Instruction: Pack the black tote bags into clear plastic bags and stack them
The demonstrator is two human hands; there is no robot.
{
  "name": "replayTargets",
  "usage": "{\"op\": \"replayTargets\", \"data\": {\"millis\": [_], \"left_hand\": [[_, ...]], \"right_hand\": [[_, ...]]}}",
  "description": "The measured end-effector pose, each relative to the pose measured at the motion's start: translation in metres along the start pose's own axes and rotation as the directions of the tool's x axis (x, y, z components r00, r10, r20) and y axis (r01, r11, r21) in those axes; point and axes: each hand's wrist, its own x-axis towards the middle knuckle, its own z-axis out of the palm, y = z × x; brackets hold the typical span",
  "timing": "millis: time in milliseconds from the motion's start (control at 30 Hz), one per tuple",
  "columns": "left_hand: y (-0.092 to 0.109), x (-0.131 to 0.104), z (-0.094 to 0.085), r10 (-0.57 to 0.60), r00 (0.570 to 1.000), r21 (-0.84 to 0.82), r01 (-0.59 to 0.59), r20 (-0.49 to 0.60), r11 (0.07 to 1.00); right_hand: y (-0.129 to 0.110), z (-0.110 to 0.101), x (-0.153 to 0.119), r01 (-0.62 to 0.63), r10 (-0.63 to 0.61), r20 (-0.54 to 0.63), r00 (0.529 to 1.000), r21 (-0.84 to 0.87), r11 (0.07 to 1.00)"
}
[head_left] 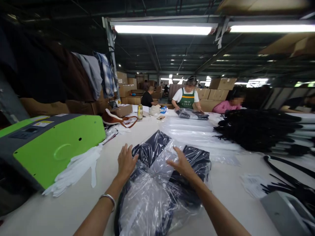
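In front of me on the table lies a dark folded garment (pixel 197 157) inside a clear plastic bag (pixel 147 203). A pale strip runs down its middle between the dark parts. My left hand (pixel 127 161) is at the bag's left edge, fingers apart, with a metal bangle on the wrist. Over the right part of the bag is my right hand (pixel 181 163), its thumb and fingers spread. Neither hand grips the plastic; whether the fingertips touch it I cannot tell.
A green and grey machine (pixel 61 147) stands left, with white gloves (pixel 76 167) beside it. Clear plastic bags (pixel 197 131) lie ahead. Stacked black items (pixel 256 131), black straps (pixel 287 177) and a grey metal device (pixel 287 213) are at right. A person in a green apron (pixel 187 98) works opposite.
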Motion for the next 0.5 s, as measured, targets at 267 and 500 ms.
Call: {"op": "replayTargets", "data": {"millis": [267,500], "left_hand": [[0.002,0.046,0.043,-0.229,0.942,0.137,0.2,0.247,0.97],[-0.011,0.042,0.061,-0.246,0.936,0.225,0.191,0.253,0.956]], "right_hand": [[0.127,-0.124,0.001,-0.496,0.485,-0.287,0.826,0.041,0.868],[0.146,-0.114,0.025,-0.525,0.529,-0.09,0.844,0.067,0.848]]}}
